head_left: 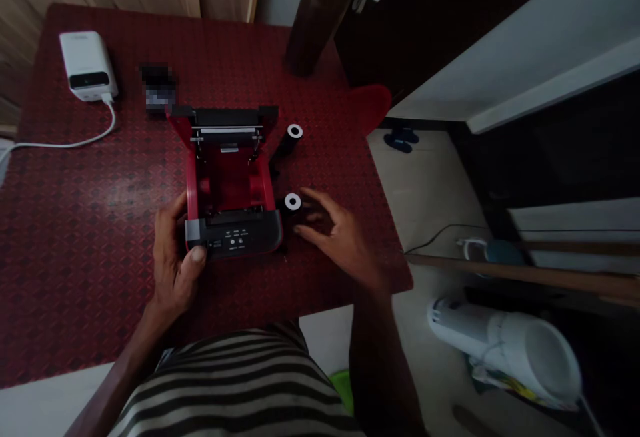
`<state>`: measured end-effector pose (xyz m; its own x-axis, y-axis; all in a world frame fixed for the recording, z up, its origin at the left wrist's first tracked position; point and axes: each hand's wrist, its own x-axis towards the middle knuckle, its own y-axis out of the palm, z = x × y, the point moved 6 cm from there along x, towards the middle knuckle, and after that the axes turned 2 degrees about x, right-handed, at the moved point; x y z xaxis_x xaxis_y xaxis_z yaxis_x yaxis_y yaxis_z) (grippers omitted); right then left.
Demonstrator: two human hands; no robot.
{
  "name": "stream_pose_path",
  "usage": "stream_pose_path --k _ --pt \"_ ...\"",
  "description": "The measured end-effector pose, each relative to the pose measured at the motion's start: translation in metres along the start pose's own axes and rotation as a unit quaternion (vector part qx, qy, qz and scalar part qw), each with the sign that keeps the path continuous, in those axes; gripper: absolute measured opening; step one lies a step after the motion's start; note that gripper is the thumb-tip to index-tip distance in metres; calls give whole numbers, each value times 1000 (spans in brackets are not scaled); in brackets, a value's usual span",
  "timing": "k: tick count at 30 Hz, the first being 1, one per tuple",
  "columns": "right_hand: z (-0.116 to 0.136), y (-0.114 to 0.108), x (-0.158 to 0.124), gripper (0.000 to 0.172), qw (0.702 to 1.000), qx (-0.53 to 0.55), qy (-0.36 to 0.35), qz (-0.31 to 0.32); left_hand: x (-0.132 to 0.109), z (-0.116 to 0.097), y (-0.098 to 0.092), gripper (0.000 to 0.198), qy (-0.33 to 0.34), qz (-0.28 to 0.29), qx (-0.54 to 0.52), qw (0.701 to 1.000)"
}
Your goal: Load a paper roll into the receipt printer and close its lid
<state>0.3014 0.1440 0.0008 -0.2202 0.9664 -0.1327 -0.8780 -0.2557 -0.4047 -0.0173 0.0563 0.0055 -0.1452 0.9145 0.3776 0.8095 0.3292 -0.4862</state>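
Note:
A red and black label or receipt printer (233, 190) stands on the table with its lid raised, its red paper bay showing nothing inside. My left hand (177, 250) grips its left side, thumb on the front corner and fingers along the wall. Beside the printer's right side stands a small roll (293, 202) with a white ring-shaped end and dark sides. My right hand (333, 227) is just right of that roll, thumb and fingers apart around its near side; I cannot tell whether they touch it. A second such roll (295, 132) stands farther back.
The red patterned table (100, 237) carries a white power bank (89, 63) with a white cable (75, 145) at the back left. Near it is a blurred dark item (159, 90). A brown post (320, 17) rises at the back, and a red chair (373, 107) stands past the right edge.

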Motion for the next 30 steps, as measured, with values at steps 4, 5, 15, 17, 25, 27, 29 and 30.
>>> stream_pose_path --k 4,5,15,17,25,27,29,30 --pt "4 -40 13 49 1000 -13 26 7 0 1 0 74 3 4 -9 1000" --pt "6 -47 26 40 1000 -23 6 -20 0 0 0 73 6 5 -9 1000" --pt "0 11 161 45 985 -39 -128 -108 1 0 1 74 21 -2 -17 1000" --pt "-1 13 163 33 983 -42 -130 -119 1 0 1 73 22 -7 -20 1000" --pt "80 -40 85 32 972 54 -206 -95 -1 0 4 72 15 -9 -21 1000" --pt "122 -41 53 38 976 47 -211 -34 -1 0 4 71 21 -15 -21 999" --pt "160 -27 27 44 969 9 -242 52 -1 -1 4 69 28 -15 -28 999" --pt "173 -16 18 40 960 -29 -266 83 -1 -2 4 68 30 -12 -32 999"
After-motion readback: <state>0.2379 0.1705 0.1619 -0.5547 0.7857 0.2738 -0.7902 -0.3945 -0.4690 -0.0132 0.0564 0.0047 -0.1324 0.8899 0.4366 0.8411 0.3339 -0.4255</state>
